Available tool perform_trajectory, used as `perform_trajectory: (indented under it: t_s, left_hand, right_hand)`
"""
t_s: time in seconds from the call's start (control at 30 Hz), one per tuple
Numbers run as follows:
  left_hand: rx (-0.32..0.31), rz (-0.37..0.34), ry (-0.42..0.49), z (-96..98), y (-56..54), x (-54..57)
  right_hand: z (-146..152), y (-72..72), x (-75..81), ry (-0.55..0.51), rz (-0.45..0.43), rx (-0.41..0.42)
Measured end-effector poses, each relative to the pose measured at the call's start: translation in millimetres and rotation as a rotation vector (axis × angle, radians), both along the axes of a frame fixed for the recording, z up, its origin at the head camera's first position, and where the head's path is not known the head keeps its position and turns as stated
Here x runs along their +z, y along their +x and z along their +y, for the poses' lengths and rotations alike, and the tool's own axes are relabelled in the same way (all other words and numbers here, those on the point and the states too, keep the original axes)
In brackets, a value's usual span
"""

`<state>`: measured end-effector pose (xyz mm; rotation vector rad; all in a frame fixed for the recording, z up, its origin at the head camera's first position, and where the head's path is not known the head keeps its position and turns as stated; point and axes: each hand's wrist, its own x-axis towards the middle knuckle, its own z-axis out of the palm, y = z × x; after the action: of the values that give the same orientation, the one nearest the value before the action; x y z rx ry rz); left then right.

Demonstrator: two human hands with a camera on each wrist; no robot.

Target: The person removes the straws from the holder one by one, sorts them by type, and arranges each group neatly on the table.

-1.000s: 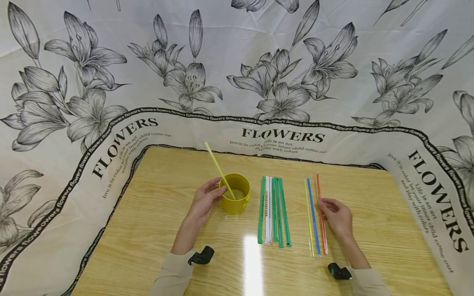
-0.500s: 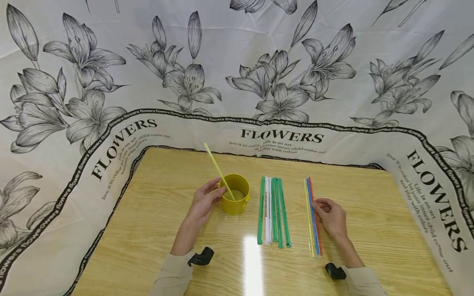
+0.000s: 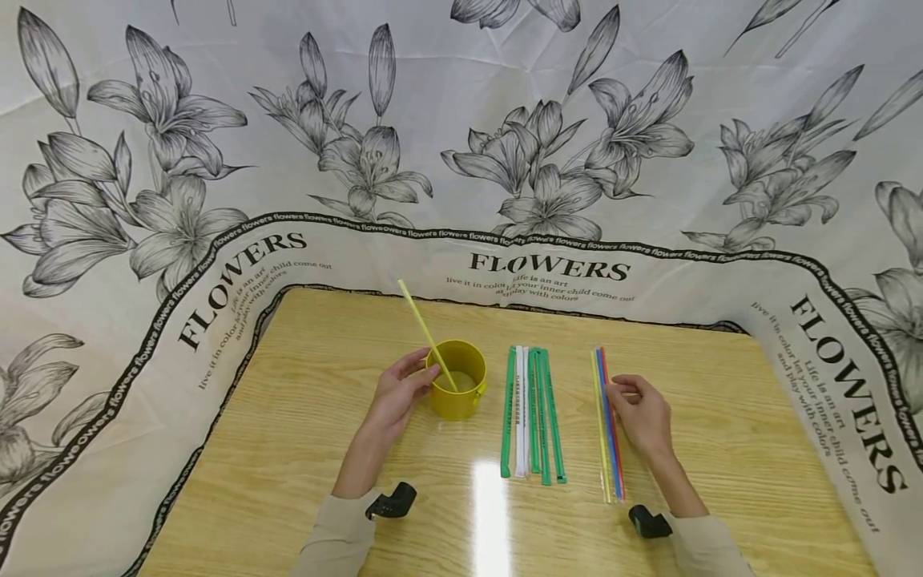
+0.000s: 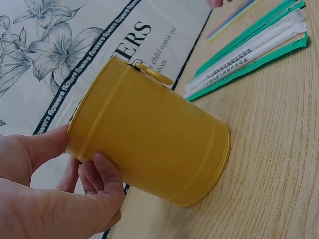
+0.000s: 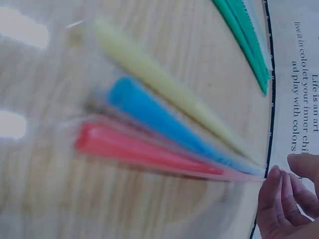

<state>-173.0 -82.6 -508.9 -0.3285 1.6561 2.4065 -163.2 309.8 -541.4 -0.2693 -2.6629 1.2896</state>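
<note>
My left hand [image 3: 400, 393] holds a small yellow bucket [image 4: 154, 134] near its rim, with the thumb at the rim and the fingers against the side. A yellow straw [image 3: 425, 332] leans inside the bucket and sticks out above it. On the right, a red straw [image 3: 615, 437], a blue straw [image 3: 610, 425] and another yellow straw [image 3: 600, 425] lie side by side in clear wrappers. My right hand [image 3: 645, 413] is beside the red straw, its fingertips [image 5: 271, 181] at or very near it; the thumb is apart from the fingers.
Between the bucket and the clear-wrapped straws lie several green paper-wrapped straws [image 3: 546, 417] and white paper-wrapped straws [image 3: 521, 417] on the wooden table [image 3: 288, 449]. A flower-print cloth [image 3: 404, 256] stands around the table's back and sides.
My right hand has moved left, bringing the red straw beside the blue one, and its fingers have since shifted slightly up along the straw. The left hand and bucket stay in place.
</note>
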Motion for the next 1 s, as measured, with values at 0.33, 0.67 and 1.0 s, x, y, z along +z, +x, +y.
perform_trajectory:
  t_s: [0.33, 0.67, 1.0]
  left_hand:
    - [0.003, -0.003, -0.001, 0.3, 0.0, 0.5]
    - [0.007, 0.005, -0.003, 0.3, 0.2, -0.4]
    - [0.015, -0.006, -0.001, 1.7, 0.6, 0.4]
  right_hand:
    - [-11, -7.4, 23.0, 0.014, 0.029, 0.031]
    - [-23, -14.1, 39.6, 0.027, 0.049, 0.056]
    - [-41, -24.8, 53.2, -0.061, 0.17, 0.132]
